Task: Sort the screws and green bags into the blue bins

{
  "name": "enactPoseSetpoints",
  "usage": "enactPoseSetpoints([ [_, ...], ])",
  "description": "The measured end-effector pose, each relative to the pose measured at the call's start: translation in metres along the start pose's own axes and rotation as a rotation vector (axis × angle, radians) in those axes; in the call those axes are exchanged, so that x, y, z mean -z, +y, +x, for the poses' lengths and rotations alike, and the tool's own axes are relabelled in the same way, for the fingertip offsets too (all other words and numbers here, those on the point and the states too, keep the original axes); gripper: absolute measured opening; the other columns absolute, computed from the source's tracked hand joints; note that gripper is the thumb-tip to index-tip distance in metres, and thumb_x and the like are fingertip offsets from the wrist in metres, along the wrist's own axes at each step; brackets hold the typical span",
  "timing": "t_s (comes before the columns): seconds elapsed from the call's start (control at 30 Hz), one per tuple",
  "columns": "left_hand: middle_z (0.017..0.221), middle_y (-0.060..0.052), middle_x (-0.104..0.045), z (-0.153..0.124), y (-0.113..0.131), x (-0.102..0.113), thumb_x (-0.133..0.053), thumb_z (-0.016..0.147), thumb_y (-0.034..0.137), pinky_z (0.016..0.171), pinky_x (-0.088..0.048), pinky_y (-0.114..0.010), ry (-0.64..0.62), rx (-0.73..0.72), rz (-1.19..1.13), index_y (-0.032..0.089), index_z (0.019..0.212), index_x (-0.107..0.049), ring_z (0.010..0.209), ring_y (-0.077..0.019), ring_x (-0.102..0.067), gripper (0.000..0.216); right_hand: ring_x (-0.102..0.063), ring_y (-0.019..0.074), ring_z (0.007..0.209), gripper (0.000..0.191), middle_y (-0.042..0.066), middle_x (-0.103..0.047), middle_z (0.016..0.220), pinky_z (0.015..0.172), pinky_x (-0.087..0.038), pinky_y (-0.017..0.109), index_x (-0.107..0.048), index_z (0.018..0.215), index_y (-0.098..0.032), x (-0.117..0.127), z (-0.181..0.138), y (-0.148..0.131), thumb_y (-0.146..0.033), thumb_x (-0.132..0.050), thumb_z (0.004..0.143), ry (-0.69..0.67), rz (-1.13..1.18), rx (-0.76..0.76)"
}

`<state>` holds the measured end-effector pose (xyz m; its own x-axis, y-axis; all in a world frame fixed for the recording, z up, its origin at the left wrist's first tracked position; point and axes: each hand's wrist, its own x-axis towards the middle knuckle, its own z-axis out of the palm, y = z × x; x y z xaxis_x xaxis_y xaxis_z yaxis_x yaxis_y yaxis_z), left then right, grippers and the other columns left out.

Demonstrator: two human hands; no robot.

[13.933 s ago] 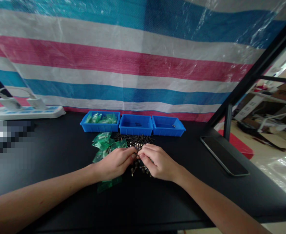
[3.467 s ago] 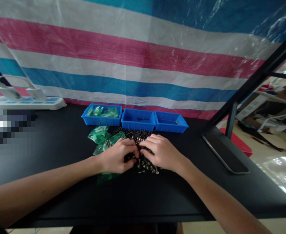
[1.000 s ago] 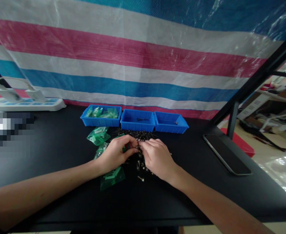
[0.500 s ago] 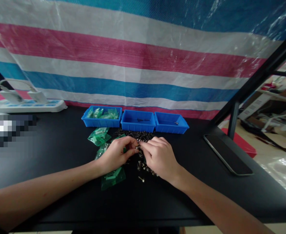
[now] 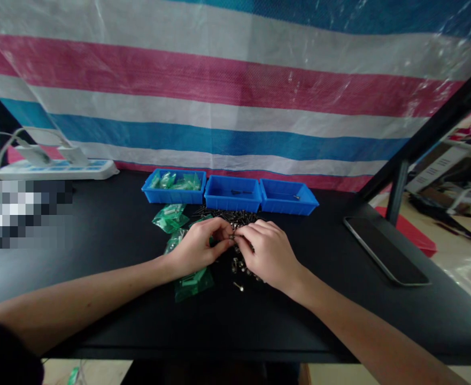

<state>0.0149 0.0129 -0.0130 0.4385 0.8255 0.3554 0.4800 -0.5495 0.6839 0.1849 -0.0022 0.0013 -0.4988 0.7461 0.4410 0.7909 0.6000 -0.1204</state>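
Above the pile, my left hand [image 5: 200, 246] and my right hand [image 5: 269, 254] meet fingertip to fingertip. Both are closed in a pinch on a small metal piece [image 5: 232, 236], too small and covered to name exactly. Dark screws [image 5: 239, 216] lie heaped just behind my fingers. Shiny metal fasteners [image 5: 236, 264] are scattered under my right hand, which partly hides them. A single screw [image 5: 239, 287] lies apart, nearer the front edge. Green plastic packets [image 5: 170, 218] holding small pale parts lie beside and partly beneath my left hand, with another packet [image 5: 194, 283] in front of it.
Three blue bins stand in a row: the left bin [image 5: 175, 197] holds green packets, the middle bin [image 5: 232, 203] a few dark screws, the right bin [image 5: 289, 206] a small metal piece. A phone [image 5: 385, 250] lies right; a power strip [image 5: 59, 170] sits back left.
The whole view has shifted slightly, so the table things appear a little farther right and higher. My hands stay together over the pile, fingertips still pinched on a small metal piece.
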Motion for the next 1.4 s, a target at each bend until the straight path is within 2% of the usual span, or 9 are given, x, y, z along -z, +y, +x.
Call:
enactPoseSetpoints([
  [0.23, 0.071, 0.001, -0.057, -0.0011, 0.0004, -0.0005, -0.051, 0.08, 0.022, 0.06, -0.042, -0.021, 0.001, 0.018, -0.033, 0.016, 0.086, -0.053, 0.065, -0.0114, -0.052, 0.009, -0.055, 0.0156, 0.074, 0.014, 0.001, -0.066, 0.075, 0.069, -0.034, 0.028, -0.063, 0.081, -0.019, -0.0004, 0.001, 0.0009, -0.017, -0.049, 0.083, 0.028, 0.002, -0.008],
  [0.43, 0.069, 0.001, -0.058, -0.0016, 0.003, 0.0006, -0.046, 0.083, 0.029, 0.053, -0.04, -0.021, -0.019, 0.071, -0.027, 0.016, 0.09, -0.054, 0.062, -0.0119, -0.053, 0.017, -0.056, 0.0153, 0.073, 0.014, 0.001, -0.066, 0.076, 0.069, -0.034, 0.028, -0.063, 0.082, -0.019, -0.001, -0.0002, 0.0013, -0.018, -0.05, 0.084, 0.056, -0.005, -0.008],
  [0.67, 0.067, 0.001, -0.059, -0.0007, 0.0034, 0.0035, -0.042, 0.084, 0.026, 0.055, -0.038, -0.021, -0.087, 0.089, 0.05, 0.016, 0.083, -0.056, 0.059, -0.0114, -0.052, 0.017, -0.054, 0.0148, 0.069, 0.017, 0.001, -0.066, 0.071, 0.066, -0.032, 0.028, -0.066, 0.087, -0.02, -0.0031, 0.0, 0.0022, -0.02, -0.049, 0.085, 0.061, -0.017, 0.026],
  [0.9, 0.065, 0.001, -0.057, 0.0, 0.006, 0.0041, -0.042, 0.084, 0.026, 0.055, -0.038, -0.02, -0.096, 0.064, 0.038, 0.015, 0.078, -0.054, 0.059, -0.011, -0.051, 0.017, -0.055, 0.0174, 0.075, 0.026, 0.004, -0.067, 0.081, 0.07, -0.034, 0.03, -0.06, 0.106, -0.013, -0.0015, -0.0004, 0.0014, -0.016, -0.044, 0.086, -0.054, -0.046, 0.066],
  [1.03, 0.064, 0.001, -0.056, 0.0002, 0.0067, 0.0043, -0.041, 0.085, 0.026, 0.054, -0.037, -0.02, -0.103, 0.058, 0.018, 0.015, 0.075, -0.053, 0.058, -0.0105, -0.05, 0.019, -0.054, 0.0181, 0.077, 0.031, 0.006, -0.066, 0.084, 0.07, -0.034, 0.031, -0.056, 0.112, -0.01, 0.0002, -0.0008, 0.0004, -0.012, -0.044, 0.084, -0.075, -0.078, 0.106],
  [1.27, 0.064, 0.001, -0.055, -0.0014, 0.0065, 0.0052, -0.041, 0.085, 0.027, 0.055, -0.037, -0.021, -0.099, 0.054, 0.005, 0.015, 0.077, -0.053, 0.058, -0.0107, -0.049, 0.019, -0.053, 0.0178, 0.076, 0.02, 0.004, -0.064, 0.08, 0.07, -0.033, 0.03, -0.061, 0.092, -0.014, 0.0018, 0.0005, -0.0012, -0.008, -0.048, 0.078, -0.107, -0.095, 0.101],
  [1.4, 0.062, 0.002, -0.055, -0.0011, 0.008, 0.0052, -0.04, 0.085, 0.027, 0.054, -0.037, -0.021, -0.107, 0.052, 0.0, 0.015, 0.076, -0.053, 0.057, -0.0107, -0.048, 0.02, -0.053, 0.0174, 0.076, 0.018, 0.003, -0.064, 0.078, 0.07, -0.032, 0.03, -0.061, 0.09, -0.015, 0.0018, -0.0005, -0.001, -0.008, -0.049, 0.079, -0.09, -0.102, 0.097],
])
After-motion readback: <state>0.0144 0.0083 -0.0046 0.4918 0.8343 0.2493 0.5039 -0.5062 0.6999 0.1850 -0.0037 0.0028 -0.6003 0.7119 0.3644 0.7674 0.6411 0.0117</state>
